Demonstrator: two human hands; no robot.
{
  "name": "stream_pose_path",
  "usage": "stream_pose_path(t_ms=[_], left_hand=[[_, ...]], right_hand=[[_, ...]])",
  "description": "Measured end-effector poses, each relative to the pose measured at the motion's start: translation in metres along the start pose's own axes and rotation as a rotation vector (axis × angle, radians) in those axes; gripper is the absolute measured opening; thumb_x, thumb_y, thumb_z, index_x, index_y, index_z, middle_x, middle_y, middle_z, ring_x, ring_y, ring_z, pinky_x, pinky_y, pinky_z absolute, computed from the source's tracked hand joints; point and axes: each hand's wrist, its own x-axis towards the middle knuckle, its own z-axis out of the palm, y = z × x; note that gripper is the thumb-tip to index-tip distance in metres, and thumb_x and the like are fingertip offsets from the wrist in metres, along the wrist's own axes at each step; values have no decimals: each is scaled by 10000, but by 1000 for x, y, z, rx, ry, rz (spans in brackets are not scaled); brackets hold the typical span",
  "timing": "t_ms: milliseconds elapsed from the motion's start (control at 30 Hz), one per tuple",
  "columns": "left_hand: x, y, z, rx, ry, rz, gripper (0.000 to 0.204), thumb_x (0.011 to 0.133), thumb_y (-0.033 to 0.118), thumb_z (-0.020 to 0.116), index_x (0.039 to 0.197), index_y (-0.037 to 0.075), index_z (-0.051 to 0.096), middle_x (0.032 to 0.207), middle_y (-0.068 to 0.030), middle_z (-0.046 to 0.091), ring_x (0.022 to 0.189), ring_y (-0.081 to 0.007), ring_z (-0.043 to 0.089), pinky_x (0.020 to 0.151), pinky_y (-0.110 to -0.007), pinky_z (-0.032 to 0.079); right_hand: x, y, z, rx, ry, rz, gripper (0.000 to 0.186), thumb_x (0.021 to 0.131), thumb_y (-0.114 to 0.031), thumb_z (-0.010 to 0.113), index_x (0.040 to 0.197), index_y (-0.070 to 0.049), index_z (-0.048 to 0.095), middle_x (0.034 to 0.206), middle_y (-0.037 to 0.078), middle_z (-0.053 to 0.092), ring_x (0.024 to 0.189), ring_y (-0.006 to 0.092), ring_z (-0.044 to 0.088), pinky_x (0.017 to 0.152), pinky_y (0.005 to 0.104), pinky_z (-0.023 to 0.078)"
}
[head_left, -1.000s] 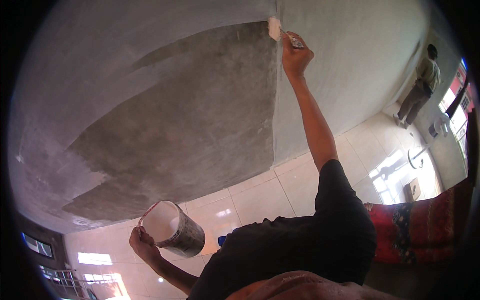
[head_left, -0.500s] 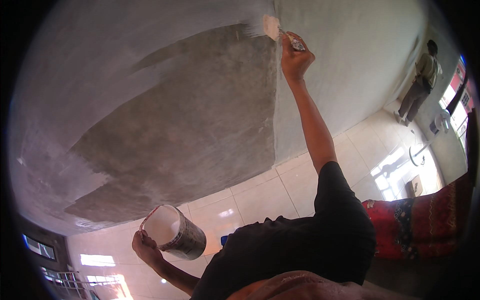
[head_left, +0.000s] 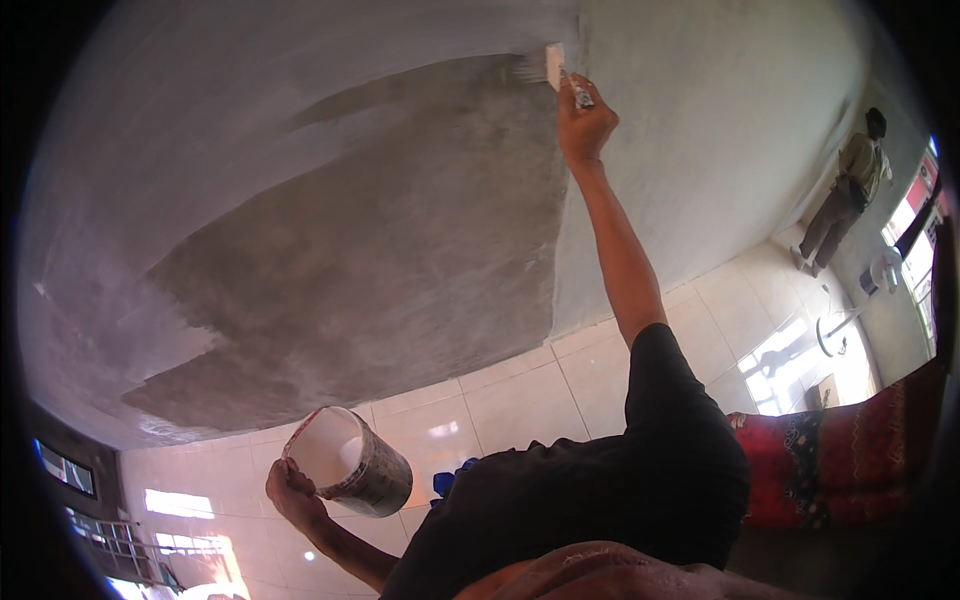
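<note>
My right hand (head_left: pixel 588 122) is raised at the end of an outstretched arm, closed round the handle of a paintbrush (head_left: pixel 556 66). The wide, pale brush head touches the wall near its corner, where light wet streaks show to its left. Below it spreads a darker, bare-looking grey patch (head_left: pixel 380 230) of wall, bordered above and to the left by a paler coat. Low down, my left hand (head_left: pixel 291 490) grips the rim and handle of a paint bucket (head_left: pixel 375 480). The bucket is tilted, its opening towards the wall, and whitish paint shows inside.
Pale floor tiles (head_left: pixel 520 395) run along the wall's foot. At the far right another person (head_left: pixel 848 190) stands by the adjoining wall. A red patterned cloth (head_left: pixel 870 455) lies over something at the right. A metal frame (head_left: pixel 115 535) stands at the lower left.
The brush has turned on the wall and moved slightly down beside the corner, with light streaks at its left. My left hand keeps holding the bucket in nearly the same place.
</note>
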Motion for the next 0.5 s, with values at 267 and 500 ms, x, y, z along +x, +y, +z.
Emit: stream_pose_path(t_ms=[267, 500], left_hand=[[2, -6, 0, 11, 25, -8, 254, 886, 196, 506, 661, 79, 493, 517, 66, 321, 412, -28, 240, 387, -226, 153], [2, -3, -1, 17, 2, -13, 259, 887, 200, 510, 662, 74, 491, 505, 68, 320, 397, -26, 239, 376, -219, 152]], right_hand=[[-75, -89, 78, 268, -6, -196, 206, 848, -206, 702, 919, -13, 713, 703, 149, 681, 570, 245, 677, 513, 325, 517], [-88, -141, 84, 653, -336, 180, 180, 839, -163, 741, 938, -13, 726, 753, 37, 700, 636, 80, 615, 582, 230, 497]])
